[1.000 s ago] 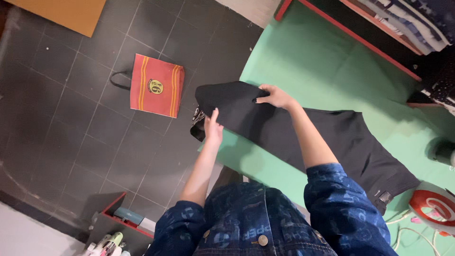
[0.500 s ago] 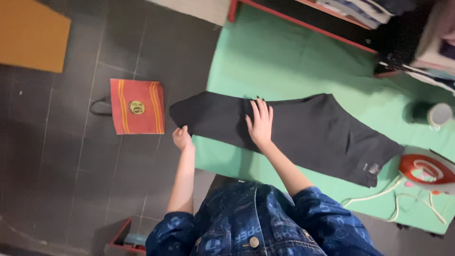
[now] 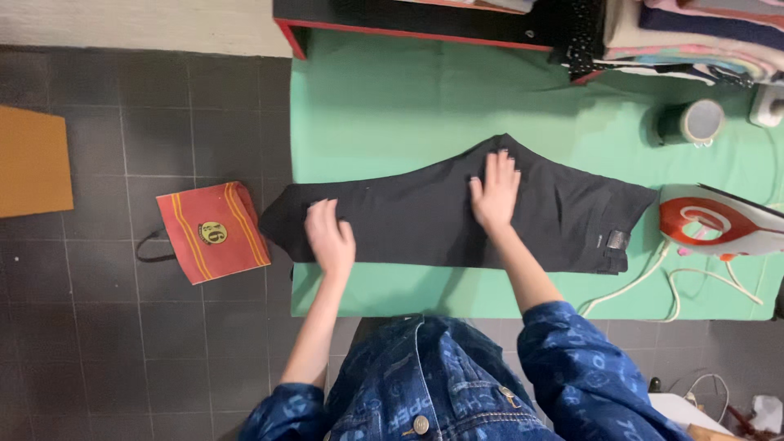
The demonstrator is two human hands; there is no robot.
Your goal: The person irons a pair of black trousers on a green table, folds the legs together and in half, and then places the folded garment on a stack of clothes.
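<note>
Wide green ironing table (image 3: 392,90), with much free cloth behind and a narrower free strip in front. Across its middle, black trousers (image 3: 416,216) lying flat, leg end hanging a little over the left table edge, waistband near the iron (image 3: 719,224) at the right. Probably soft, light and limp fabric, easy to wrinkle; best taken at the waistband or the leg hems, not at the middle. Room for sliding mostly toward the back; to the right, blocked by the iron, its white cord (image 3: 653,282) and a dark can (image 3: 692,122). Left hand (image 3: 328,237) open and flat, pressing on the leg end, holding nothing. Right hand (image 3: 495,192) also open, fingers spread, flat on the upper part. Below the left edge, red paper bag (image 3: 211,233) on the floor.
</note>
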